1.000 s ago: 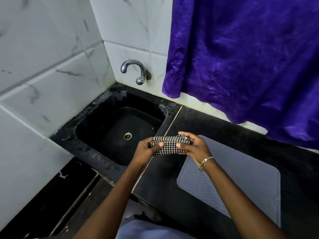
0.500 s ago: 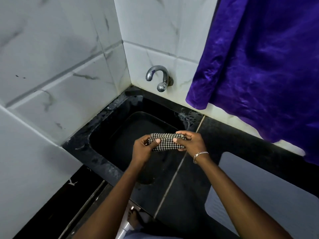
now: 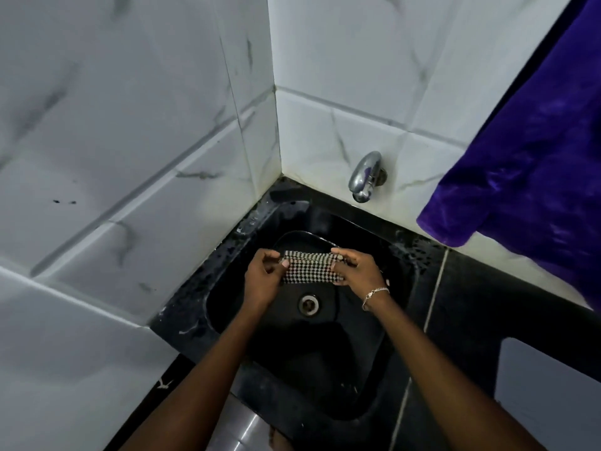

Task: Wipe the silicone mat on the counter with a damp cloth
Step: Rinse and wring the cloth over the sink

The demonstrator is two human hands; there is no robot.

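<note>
**While the silicone mat [image 3: 546, 395] waits, a checked cloth [image 3: 309, 266] is stretched over the sink [image 3: 208, 268]**

Folded into a narrow band, the black-and-white cloth hangs above the basin, just behind the drain [image 3: 308, 303]. It is pinched at both ends. The left hand [image 3: 261, 281] curls thumb and fingers round one end, and the right hand [image 3: 356, 271], a bracelet [image 3: 375, 292] at its wrist, grips the other.

No water shows at the tap [image 3: 365, 177] on the tiled wall behind, and whether the cloth is already wet cannot be told. It looks light, soft and limp. Soaked, it would likely grow heavier and drip, so the two ends are the natural hold for wringing. For wiping, a bunched pad under a flat palm would serve better.

A corner of the grey mat lies on the black counter [image 3: 471, 307] at lower right, well apart from the cloth. It is probably flexible and may creep on the polished stone, so a steadying hand at its edge seems wise. Purple fabric [image 3: 536, 174] hangs above the counter.
</note>
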